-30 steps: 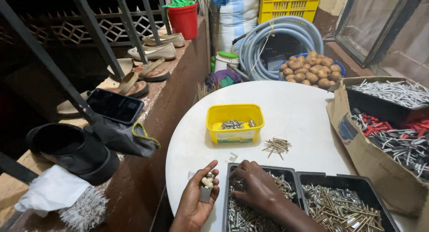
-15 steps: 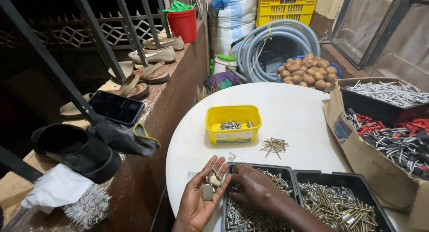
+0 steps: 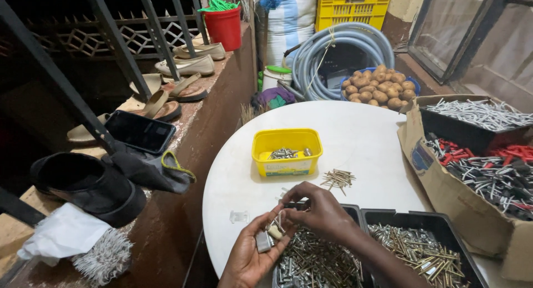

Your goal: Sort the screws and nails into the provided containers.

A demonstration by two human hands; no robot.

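Observation:
My left hand (image 3: 252, 254) is palm up at the near edge of the round white table (image 3: 361, 138), cupping a few small metal and pale plastic pieces (image 3: 269, 235). My right hand (image 3: 319, 213) reaches across from the right, its fingertips pinching at those pieces in the left palm. Just under both hands is a black tray of silver screws (image 3: 316, 263). Beside it a second black tray holds brass-coloured screws (image 3: 416, 252). A yellow tub (image 3: 286, 152) with a few metal bits stands further back, and a small loose pile of nails (image 3: 337, 178) lies to its right.
A cardboard box (image 3: 449, 193) with dark and red-tipped fasteners fills the right side. Potatoes (image 3: 380, 88), a coiled grey hose (image 3: 338, 44) and a yellow crate (image 3: 352, 5) lie beyond the table. On the left ledge are shoes (image 3: 83, 182), a phone (image 3: 139, 131) and a red bucket (image 3: 225, 24).
My right hand has lifted out of the silver-screw tray and moved left onto my left palm. My left hand has opened and holds more pieces.

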